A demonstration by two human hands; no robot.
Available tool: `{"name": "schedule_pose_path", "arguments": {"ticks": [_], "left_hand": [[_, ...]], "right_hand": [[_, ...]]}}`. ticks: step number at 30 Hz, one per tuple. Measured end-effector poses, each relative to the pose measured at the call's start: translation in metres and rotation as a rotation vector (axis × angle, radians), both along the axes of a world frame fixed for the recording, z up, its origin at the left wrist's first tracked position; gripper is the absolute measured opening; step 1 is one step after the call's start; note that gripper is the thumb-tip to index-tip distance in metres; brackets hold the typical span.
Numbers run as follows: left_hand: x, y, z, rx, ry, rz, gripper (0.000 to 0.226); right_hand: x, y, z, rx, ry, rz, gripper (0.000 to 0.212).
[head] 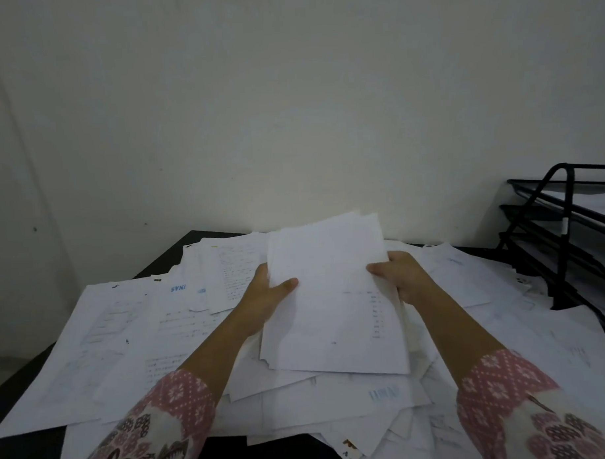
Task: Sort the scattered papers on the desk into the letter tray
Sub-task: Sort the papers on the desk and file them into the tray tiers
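Observation:
I hold a small stack of white papers [331, 297] up above the desk, tilted toward me. My left hand [265, 296] grips its left edge, thumb on top of the sheets. My right hand [398, 274] grips the right edge, thumb on the front, fingers behind. Beneath lies a wide heap of scattered papers [137, 338], many with printed text, that covers most of the black desk [24, 452]. The black wire letter tray [568, 233] with stacked tiers stands at the far right, with sheets in its upper tier.
A pale wall [290, 109] rises directly behind the desk. Loose sheets spill under the tray's front and over the desk's near edge. The desk's dark surface shows at the far left corner and the near left.

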State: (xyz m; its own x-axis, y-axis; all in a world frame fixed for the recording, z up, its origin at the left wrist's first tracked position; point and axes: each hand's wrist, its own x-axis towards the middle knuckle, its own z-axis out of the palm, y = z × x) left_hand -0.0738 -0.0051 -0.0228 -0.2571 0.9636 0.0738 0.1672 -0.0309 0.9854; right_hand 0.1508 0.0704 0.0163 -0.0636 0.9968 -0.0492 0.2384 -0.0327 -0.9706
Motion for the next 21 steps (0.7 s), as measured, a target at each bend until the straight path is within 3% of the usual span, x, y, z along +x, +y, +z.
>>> {"name": "schedule_pose_path", "arguments": {"ticks": [5, 10, 13, 15, 18, 21], "left_hand": [[-0.051, -0.007, -0.001, -0.104, -0.033, 0.053, 0.059], [-0.095, -0.015, -0.009, -0.165, 0.082, 0.099, 0.048], [-0.118, -0.015, -0.012, -0.093, 0.115, 0.215, 0.05], [-0.132, -0.015, -0.014, -0.061, 0.127, 0.285, 0.052], [-0.151, -0.012, -0.02, -0.034, 0.099, 0.365, 0.052], [-0.166, -0.008, -0.023, -0.023, 0.048, 0.428, 0.051]], "right_hand": [[-0.052, 0.01, 0.006, 0.067, 0.057, -0.001, 0.032], [-0.099, 0.019, 0.008, 0.057, 0.094, 0.061, 0.009], [-0.117, 0.029, 0.002, -0.034, 0.146, 0.04, 0.022], [-0.124, 0.035, -0.007, -0.01, 0.014, 0.018, 0.019], [-0.132, 0.048, -0.029, 0.132, -0.513, 0.048, 0.037], [-0.146, 0.048, -0.039, 0.099, -0.81, 0.08, 0.052]]}}
